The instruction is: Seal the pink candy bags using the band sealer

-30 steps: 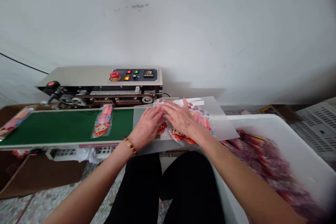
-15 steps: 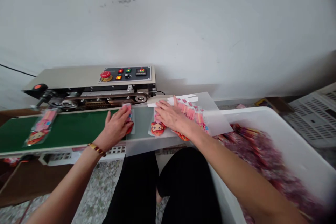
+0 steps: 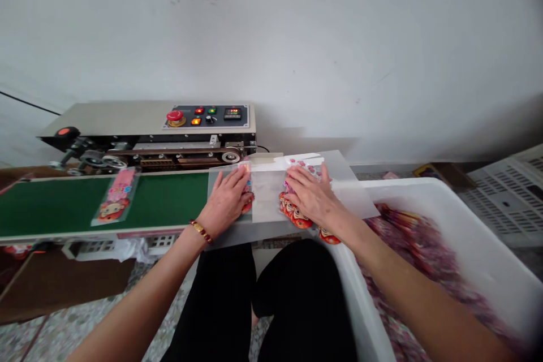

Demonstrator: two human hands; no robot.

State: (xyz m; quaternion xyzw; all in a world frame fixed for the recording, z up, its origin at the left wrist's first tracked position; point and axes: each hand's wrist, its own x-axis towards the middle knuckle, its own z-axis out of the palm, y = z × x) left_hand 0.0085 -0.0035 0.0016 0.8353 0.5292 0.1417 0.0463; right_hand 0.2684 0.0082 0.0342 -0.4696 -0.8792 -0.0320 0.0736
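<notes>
My left hand (image 3: pixel 227 201) lies palm down, fingers stretched out, on a clear packet with a red-haired cartoon head (image 3: pixel 247 203), mostly hidden under the fingertips. To its right, my right hand (image 3: pixel 314 195) rests flat with spread fingers on a fanned pile of similar packets (image 3: pixel 294 214). Both hands are over a translucent plastic sheet (image 3: pixel 267 198) beside the green conveyor belt (image 3: pixel 169 198). Farther left, one packet (image 3: pixel 114 201) with a pink upper part lies by itself on the belt.
Behind the belt stands a band sealing machine (image 3: pixel 148 141) with a red stop button (image 3: pixel 175 117) and lit switches. A white foam box (image 3: pixel 424 184) full of pink-red packets (image 3: pixel 424 249) is at my right. White crates (image 3: pixel 504 192) stand farther right; a cardboard box (image 3: pixel 63 283) sits lower left.
My left hand has left one packet, now farther left on the belt, and moved right onto another. My right hand has shifted right over the pile. The earlier leftmost packet is out of view.
</notes>
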